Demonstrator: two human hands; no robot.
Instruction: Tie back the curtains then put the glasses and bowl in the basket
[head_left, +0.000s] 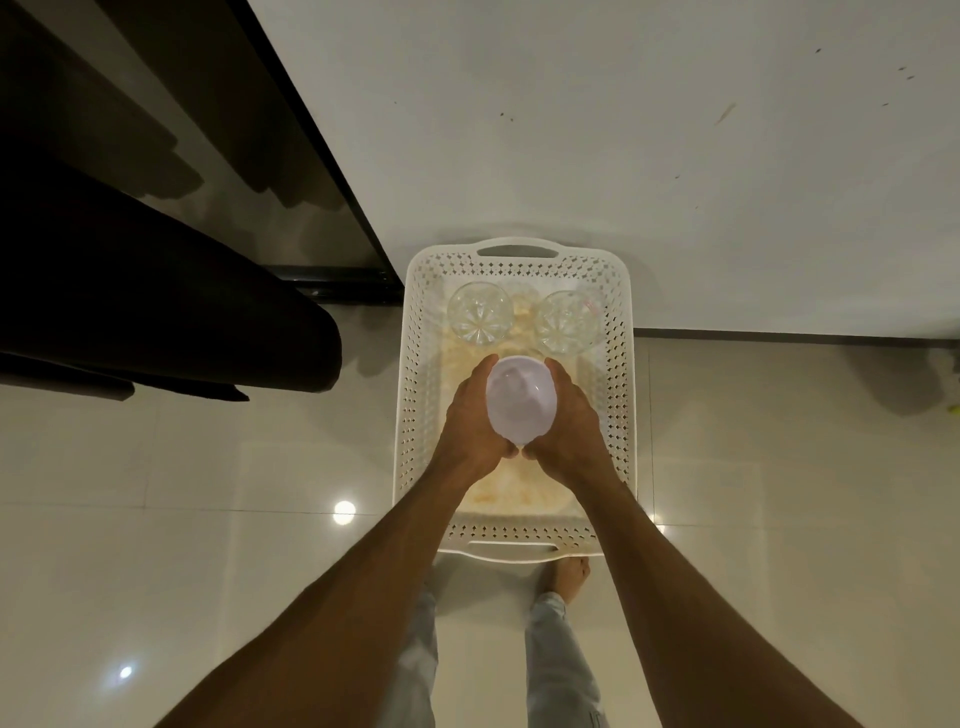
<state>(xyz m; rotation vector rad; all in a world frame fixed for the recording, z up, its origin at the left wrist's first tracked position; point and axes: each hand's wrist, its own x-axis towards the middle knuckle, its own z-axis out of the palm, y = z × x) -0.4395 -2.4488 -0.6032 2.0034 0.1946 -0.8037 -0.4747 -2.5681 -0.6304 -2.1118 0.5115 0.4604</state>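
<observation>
Head view: we are cupping bowl (521, 401) at frame centre, left hand (474, 422) and right hand (570, 422) both closed on its sides, directly above basket (415, 415); two glasses (480, 313) sitting in basket's upper end.

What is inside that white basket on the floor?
Two clear cut-glass tumblers stand at the far end of the white perforated plastic basket. The hands and pale bowl cover its middle.
</observation>
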